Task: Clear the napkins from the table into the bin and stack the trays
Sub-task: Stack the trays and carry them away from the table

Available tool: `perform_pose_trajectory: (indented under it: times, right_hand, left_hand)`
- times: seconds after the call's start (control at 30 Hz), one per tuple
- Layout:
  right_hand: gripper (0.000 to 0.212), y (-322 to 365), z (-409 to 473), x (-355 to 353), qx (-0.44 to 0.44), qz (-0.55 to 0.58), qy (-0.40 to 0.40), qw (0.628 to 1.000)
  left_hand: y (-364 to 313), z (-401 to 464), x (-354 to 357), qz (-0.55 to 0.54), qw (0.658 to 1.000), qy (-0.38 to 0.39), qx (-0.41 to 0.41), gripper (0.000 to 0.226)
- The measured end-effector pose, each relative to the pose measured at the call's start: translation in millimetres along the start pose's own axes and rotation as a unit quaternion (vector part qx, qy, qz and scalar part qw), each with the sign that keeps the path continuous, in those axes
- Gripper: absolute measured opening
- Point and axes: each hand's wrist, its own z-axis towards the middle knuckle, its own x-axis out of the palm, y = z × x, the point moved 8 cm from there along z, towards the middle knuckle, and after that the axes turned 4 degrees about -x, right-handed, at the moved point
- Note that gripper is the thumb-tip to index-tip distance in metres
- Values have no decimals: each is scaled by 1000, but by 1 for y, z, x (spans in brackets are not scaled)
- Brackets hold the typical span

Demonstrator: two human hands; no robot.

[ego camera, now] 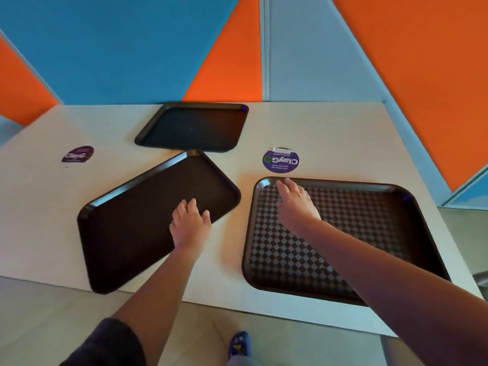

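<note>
Three dark brown trays lie on a white table [330, 133]. The left tray [126, 228] sits turned at an angle, and my left hand [190, 223] rests on its right edge with the fingers curled over the rim. The right tray [369, 233] has a checkered surface; my right hand [297, 203] lies flat over its far left corner, fingers spread. A third tray [192, 126] sits at the back near the wall. No napkins are in view and no bin shows.
Two round purple stickers are stuck to the tabletop, one at the left [78, 154] and one between the trays [280, 160]. An orange and blue panelled wall [132, 48] backs the table. My blue shoe [239, 344] stands on the floor below the front edge.
</note>
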Motion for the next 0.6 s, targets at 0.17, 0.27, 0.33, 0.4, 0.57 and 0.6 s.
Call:
perform_pose_trajectory:
  times: [0.17,0.27,0.33,0.4,0.57,0.6]
  right_hand:
    - [57,54,47,21,-8,5,14,1000]
    - [53,83,72,39,0,-4,30,1000]
    - [50,97,86,50,6,-16,33,999]
    - [49,107,98,62,0,-49,34,998]
    - [59,107,118,94,47,-91,61,993]
    - [62,105,120,99,65,-92,71,991]
  left_hand:
    - [69,50,-23,18,998,3,-54,50]
    - [111,76,-31,28,996,8,-89,51]
    - [138,91,-34,26,992,6,-125,52]
    - [163,103,-37,19,985,-5,-173,53]
    - [223,117,-32,-3,960,-11,-281,59]
    - [231,118,-30,-15,955,-13,-297,61]
